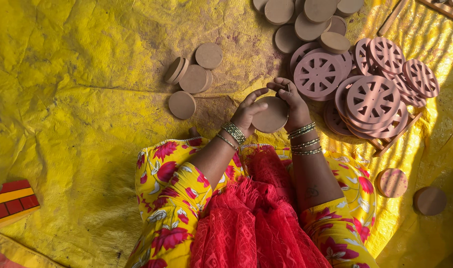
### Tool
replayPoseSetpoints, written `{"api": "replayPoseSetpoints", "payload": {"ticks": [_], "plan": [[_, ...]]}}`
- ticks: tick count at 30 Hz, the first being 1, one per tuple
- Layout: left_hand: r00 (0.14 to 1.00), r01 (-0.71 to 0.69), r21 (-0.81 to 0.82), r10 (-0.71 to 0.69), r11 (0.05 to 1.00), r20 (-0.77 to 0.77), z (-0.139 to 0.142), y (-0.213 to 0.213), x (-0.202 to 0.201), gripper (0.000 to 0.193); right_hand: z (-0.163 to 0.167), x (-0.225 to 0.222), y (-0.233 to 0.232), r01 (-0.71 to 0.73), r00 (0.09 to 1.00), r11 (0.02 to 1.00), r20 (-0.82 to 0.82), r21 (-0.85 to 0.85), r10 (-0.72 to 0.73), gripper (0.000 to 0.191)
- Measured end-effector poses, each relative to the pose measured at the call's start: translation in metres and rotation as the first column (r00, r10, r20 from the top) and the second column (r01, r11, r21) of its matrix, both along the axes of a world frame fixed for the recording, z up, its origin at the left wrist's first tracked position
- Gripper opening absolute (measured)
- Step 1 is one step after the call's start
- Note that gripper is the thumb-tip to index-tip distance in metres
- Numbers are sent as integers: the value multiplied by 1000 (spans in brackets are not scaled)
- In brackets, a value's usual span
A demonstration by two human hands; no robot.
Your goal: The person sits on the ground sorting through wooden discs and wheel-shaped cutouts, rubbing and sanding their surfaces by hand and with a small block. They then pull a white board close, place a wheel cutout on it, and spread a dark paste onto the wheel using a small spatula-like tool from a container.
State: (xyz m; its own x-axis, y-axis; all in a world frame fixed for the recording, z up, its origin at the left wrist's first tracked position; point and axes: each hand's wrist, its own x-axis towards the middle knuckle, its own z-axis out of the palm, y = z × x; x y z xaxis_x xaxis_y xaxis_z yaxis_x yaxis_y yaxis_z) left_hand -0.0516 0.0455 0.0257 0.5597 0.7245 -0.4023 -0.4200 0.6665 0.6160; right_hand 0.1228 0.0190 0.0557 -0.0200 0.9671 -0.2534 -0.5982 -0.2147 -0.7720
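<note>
Both hands hold one plain disc (269, 115), round, flat, dull brown and unpierced, just above the lap. The left hand (247, 113) curls its fingers against the disc's left edge; the right hand (292, 101) clasps its upper right rim. Beyond lie spoked pink wheels (370, 99) and loose plain discs (192, 78) on yellow sheeting (87, 74).

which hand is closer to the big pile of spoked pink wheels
Right. The right hand sits directly beside the spoked wheels, nearly touching the closest one. The left hand is across the plain disc both hands hold.
</note>
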Motion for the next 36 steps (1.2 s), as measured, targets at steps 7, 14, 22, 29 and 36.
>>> {"api": "replayPoseSetpoints", "payload": {"ticks": [7, 14, 22, 29, 36], "plan": [[864, -72, -180, 151, 981, 480, 17, -16, 0, 59, -35, -31, -7, 192, 524, 942, 782, 277, -337, 38], [977, -172, -257, 198, 951, 78, -25, -36, 27, 60, -45, -59, -19, 33, 837, 981, 531, 192, -132, 45], [960, -181, -173, 212, 968, 181, -68, 12, 10, 63, 10, -84, -41, -318, 475, 852, 848, 416, -237, 55], [942, -19, -84, 46, 996, 333, -57, -23, 49, 53, 22, -52, -19, -191, 238, 904, 911, 383, -335, 42], [996, 33, -18, -31, 999, 88, -38, -28, 41, 53, -26, -12, 4, 44, 292, 914, 870, 402, -397, 29]]}}
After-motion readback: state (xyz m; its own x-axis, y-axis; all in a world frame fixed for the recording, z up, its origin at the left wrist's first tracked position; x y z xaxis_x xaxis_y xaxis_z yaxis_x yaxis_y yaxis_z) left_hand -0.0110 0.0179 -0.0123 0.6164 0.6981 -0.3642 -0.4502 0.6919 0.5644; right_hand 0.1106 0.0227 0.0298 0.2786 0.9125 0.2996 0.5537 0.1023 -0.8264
